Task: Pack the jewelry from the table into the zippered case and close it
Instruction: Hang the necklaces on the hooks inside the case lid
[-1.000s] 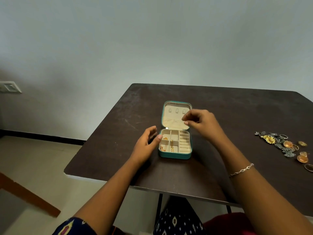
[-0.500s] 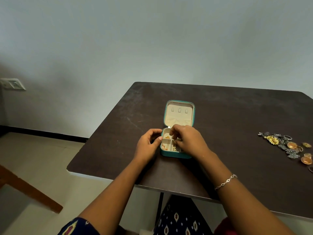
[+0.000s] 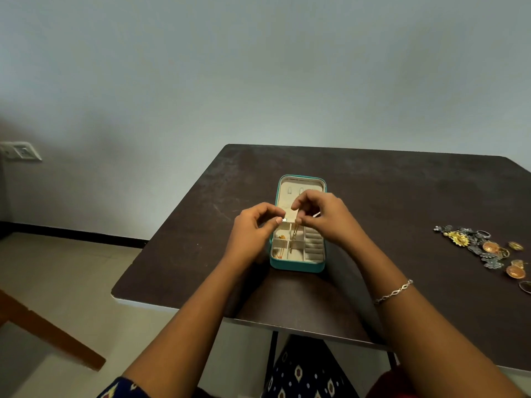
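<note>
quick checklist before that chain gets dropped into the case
1. Case open: ok, the teal case lies with its lid back.
2. Chain gripped: ok, the right hand pinches the thin gold chain, which hangs over the middle compartments.
3. Left hand out of the way: cannot tell, its curled fingers sit at the case's back left corner.
4. Ring rolls free: ok.
5. All jewelry packed: not ok, a jewelry pile lies on the table to the right.

Both forearms extend forward, hands close together. Left hand: fingers curled, hold indeterminate. Right hand: thumb and forefinger pinch a chain.
</note>
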Demonstrator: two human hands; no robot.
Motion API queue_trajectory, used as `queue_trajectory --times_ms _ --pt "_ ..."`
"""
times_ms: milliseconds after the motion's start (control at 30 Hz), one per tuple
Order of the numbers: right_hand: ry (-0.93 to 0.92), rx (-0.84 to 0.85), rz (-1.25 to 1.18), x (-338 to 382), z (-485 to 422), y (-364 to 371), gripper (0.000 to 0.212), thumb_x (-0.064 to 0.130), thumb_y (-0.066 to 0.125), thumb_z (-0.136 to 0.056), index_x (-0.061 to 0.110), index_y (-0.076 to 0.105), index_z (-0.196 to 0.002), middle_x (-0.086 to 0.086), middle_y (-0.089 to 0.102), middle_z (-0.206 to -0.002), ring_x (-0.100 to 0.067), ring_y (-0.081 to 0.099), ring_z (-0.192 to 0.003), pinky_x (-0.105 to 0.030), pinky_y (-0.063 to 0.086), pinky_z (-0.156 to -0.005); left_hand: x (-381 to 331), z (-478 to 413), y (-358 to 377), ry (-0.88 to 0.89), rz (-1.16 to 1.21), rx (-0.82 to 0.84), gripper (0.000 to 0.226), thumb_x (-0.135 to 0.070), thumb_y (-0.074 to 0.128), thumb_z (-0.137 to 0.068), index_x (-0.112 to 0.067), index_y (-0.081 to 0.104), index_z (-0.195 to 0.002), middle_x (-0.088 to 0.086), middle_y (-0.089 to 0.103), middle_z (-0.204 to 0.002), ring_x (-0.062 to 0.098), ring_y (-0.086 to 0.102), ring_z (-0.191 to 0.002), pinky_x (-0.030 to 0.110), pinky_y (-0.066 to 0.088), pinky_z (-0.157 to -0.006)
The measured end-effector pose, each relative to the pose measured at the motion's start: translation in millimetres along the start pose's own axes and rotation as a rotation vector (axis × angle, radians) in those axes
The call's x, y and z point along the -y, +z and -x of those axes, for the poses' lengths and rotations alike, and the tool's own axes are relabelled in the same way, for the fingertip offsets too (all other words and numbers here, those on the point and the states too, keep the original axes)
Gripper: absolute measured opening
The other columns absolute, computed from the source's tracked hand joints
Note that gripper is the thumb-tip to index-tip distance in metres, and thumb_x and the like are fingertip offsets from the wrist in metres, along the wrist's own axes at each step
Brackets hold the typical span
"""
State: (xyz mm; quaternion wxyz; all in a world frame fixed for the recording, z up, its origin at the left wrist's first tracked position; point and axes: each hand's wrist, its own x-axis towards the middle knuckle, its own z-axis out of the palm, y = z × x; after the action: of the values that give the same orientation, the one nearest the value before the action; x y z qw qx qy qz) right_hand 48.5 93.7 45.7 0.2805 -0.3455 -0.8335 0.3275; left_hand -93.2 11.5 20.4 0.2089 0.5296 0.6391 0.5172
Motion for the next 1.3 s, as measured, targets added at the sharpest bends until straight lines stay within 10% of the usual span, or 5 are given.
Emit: queue_trajectory --times_ms 433,700,1100,1300 --pt "-0.009 0.072 -0.335 19.1 -0.6 -26.4 0.019 -0.005 0.058 -0.082 0.012 0.060 -0.090 -0.002 0.059 -0.069 -0.006 0.057 -0.063 -0.014 0.044 -0.055 -30.4 -9.3 12.4 0.026 0.038 0.088 0.004 -0.007 0.068 -0.079 -0.007 0.065 -0.082 0.007 0.069 -0.081 0.020 0.067 -0.082 0.037 0.055 -0.082" --pt "0.023 0.093 -0.415 17.0 2.6 -31.6 0.014 0.001 0.058 -0.085 0.011 0.061 -0.094 -0.005 0.059 -0.070 -0.006 0.060 -0.058 -0.018 0.048 -0.057 -38.5 -10.8 0.9 0.005 0.169 0.078 0.007 -0.007 0.061 -0.085 -0.011 0.060 -0.079 0.004 0.067 -0.073 0.001 0.065 -0.063 0.011 0.047 -0.057" --pt "0.143 0.100 -0.414 -8.6 7.9 -38.8 0.008 0.000 0.059 -0.084 0.003 0.067 -0.086 -0.002 0.067 -0.082 -0.003 0.057 -0.061 -0.014 0.046 -0.054 -39.6 -15.5 -22.3 -0.035 0.271 -0.125 0.011 -0.010 0.055 -0.089 -0.015 0.056 -0.080 0.003 0.063 -0.068 0.013 0.063 -0.066 0.027 0.052 -0.066" --pt "0.181 0.079 -0.437 -25.6 9.9 -46.5 0.011 -0.002 0.059 -0.082 0.006 0.067 -0.083 -0.004 0.067 -0.078 -0.007 0.058 -0.061 -0.018 0.049 -0.058 -37.9 -19.0 -34.4 -0.070 0.338 -0.243 0.011 -0.010 0.050 -0.092 -0.014 0.052 -0.082 0.006 0.058 -0.064 0.006 0.063 -0.050 0.018 0.050 -0.047"
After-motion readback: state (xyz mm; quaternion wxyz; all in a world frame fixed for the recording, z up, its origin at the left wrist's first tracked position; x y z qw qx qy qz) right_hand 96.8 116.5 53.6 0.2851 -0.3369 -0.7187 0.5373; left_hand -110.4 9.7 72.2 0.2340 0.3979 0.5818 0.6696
